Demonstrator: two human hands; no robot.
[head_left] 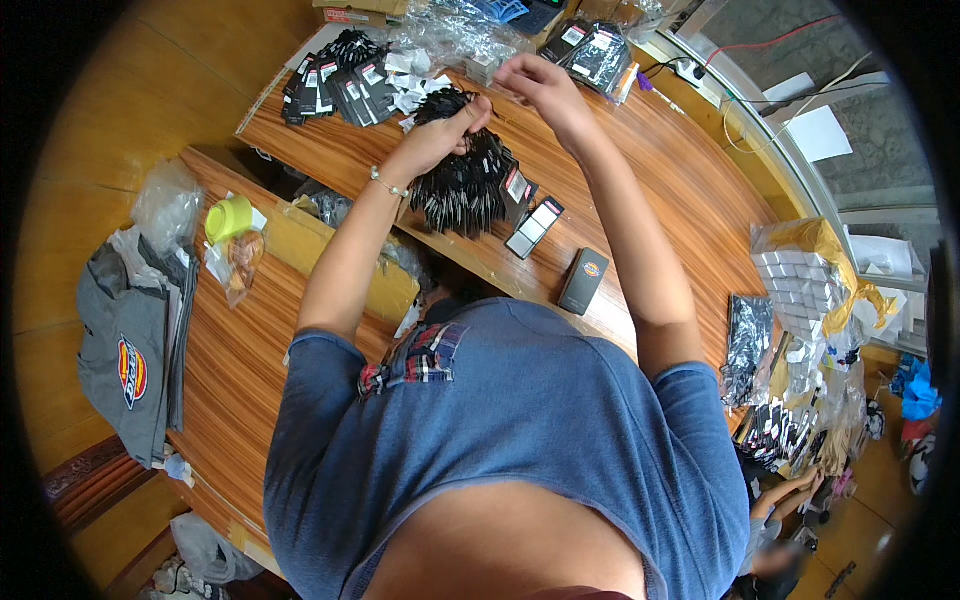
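A thick bunch of black hang tags (458,190) fans down over the near edge of the wooden table. My left hand (440,140) is closed around its top, where the strings gather. To the right of it, my right hand (548,92) hovers over the table with fingers loosely bent and apart; no object shows in them. Beside the bunch lies a black tag with a white label (535,227). Closer to my body stands a small black box (583,281) with a round emblem.
Piles of black tags (350,90) and crumpled clear plastic (450,40) lie at the far side. Bagged black packs (597,55) sit by the window. At left are grey garments (130,330) and a yellow-green roll (229,218). Another person's arms (790,492) show at lower right.
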